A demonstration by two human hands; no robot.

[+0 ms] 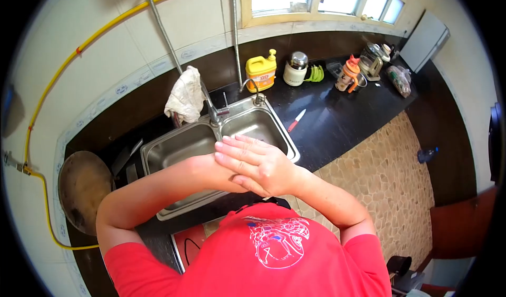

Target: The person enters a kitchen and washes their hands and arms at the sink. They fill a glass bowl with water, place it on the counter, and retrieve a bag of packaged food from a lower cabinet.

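My right hand (pixel 258 162) lies across my left hand (pixel 224 176), over the front of the sink. Its fingers are stretched out, pointing left, with the thumb on the near side. The fingers of my left hand are hidden underneath. No object shows in either hand. Beneath and beyond them is a steel double-bowl sink (pixel 182 145) with a faucet (pixel 215 113). A pale cloth (pixel 185 95) hangs over the faucet pipe. On the black counter right of the sink lies a small knife (pixel 297 121) with a red handle.
Along the back stand a yellow jug (pixel 261 71), a white jar (pixel 295 70), green bananas (pixel 315 74), an orange cup (pixel 348 75) and a glass kettle (pixel 372 62). A wok (pixel 84 191) sits left. A cleaver-like blade (pixel 125 154) lies beside the sink. A yellow hose (pixel 74 57) runs along the wall.
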